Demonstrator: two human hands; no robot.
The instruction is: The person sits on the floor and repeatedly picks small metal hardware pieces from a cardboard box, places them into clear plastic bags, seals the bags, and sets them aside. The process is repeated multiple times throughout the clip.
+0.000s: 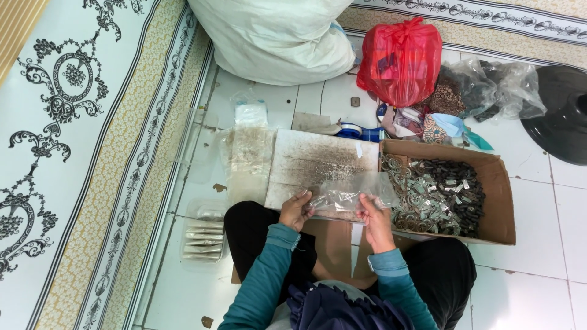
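Seen from above, at the bottom centre of the frame: teal sleeves (269, 269) and dark trousers of a person seated on a white tiled floor (538, 287). Just above the knees, left hand (296, 209) and right hand (374, 215), each grip clamped on one end of a small clear plastic bag (342, 198) stretched between them, small metal pieces showing inside. Under the bag, a flat stained board (321, 162) lying on the floor. Right of the right hand, touching the board's edge, an open cardboard box (498, 201) filled with dark and silvery metal parts (440, 195). At lower left, beside the left knee, a clear packet of stacked filled bags (203, 239). Above that, left of the board, loose clear bags (244, 156). Farther up, a roll of blue tape (351, 130) and crumpled wrappers. At upper right, a knotted red plastic bag (400, 61), cloudy plastic bags (495, 88) and a round black base (559, 113). At top centre, a large white sack (275, 36). Along the left side, a patterned mat (73, 153) in white, black and gold.
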